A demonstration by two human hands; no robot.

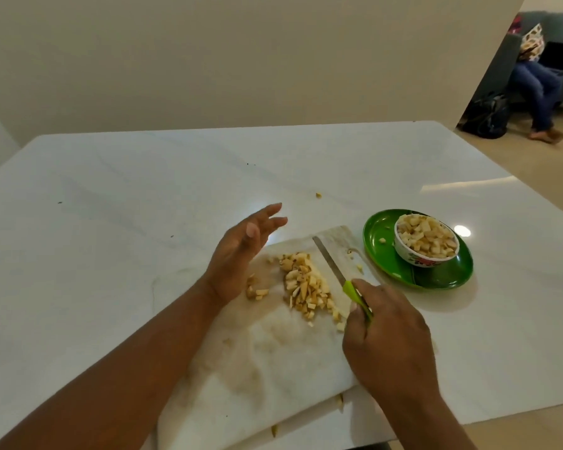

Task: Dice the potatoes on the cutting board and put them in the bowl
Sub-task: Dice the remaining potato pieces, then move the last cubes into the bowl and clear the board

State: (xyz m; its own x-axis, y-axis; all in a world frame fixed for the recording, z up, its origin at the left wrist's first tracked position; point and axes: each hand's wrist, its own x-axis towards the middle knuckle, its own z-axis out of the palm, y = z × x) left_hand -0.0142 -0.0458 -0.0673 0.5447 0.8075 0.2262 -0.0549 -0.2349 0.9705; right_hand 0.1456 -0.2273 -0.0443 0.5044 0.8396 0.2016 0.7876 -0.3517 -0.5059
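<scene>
A pile of diced potato (pixel 306 287) lies on the white cutting board (pixel 273 358), with a few loose pieces (pixel 255 290) just left of it. My right hand (pixel 387 339) grips the green handle of a knife (pixel 330 263), its blade lying flat to the right of the pile. My left hand (pixel 241 251) hovers open, fingers spread, at the board's left edge, holding nothing. A small patterned bowl (pixel 416 256), heaped with diced potato, stands on a green plate (pixel 403 271) to the right of the board.
The white marble table (pixel 127 222) extends left and back. Stray potato bits lie on the table (pixel 319 195), on the green plate and at the board's near edge (pixel 340 402). A person sits beyond the table at the far right (pixel 537 86).
</scene>
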